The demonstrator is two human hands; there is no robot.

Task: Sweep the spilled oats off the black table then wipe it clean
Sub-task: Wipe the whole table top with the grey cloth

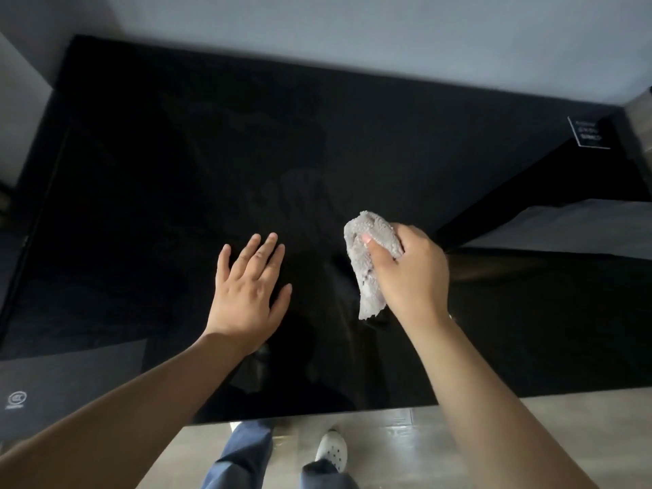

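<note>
Grey cloth [367,277] is bunched up in the right hand [414,277], over the black table [158,178], a bit right of centre and in the near half of the top. The hand's fingers are curled round the upper wad, w/ the thumb [374,249] pressed across the front of it, nail showing. The cloth's loose lower end hangs down below the fist toward the near edge. Whether that end touches the surface or hangs just above it can't be told from this angle; prob. very close either way. The fabric has a nubbly, looped texture.

Left hand [251,287] lies palm-down on the tabletop just left of centre, near the cloth but apart from it. Its fingers are straight and slightly spread, pointing toward the far edge, thumb out to the right; it holds nothing. Both forearms are bare and reach in over the near edge.

The tabletop is glossy and dark, w/ faint smeary marks btwn the two hands and further back, plus dim reflections under the wrists. At the far right corner sits a small white-outlined label [588,133], text too small to read. Near the near left corner there's a greyer rectangular patch w/ a small round logo [17,399].

Below the near edge: pale floor [494,439], blue jeans legs [243,453] and one white perforated shoe [331,450]. A light wall [352,30] runs along the far edge.
</note>
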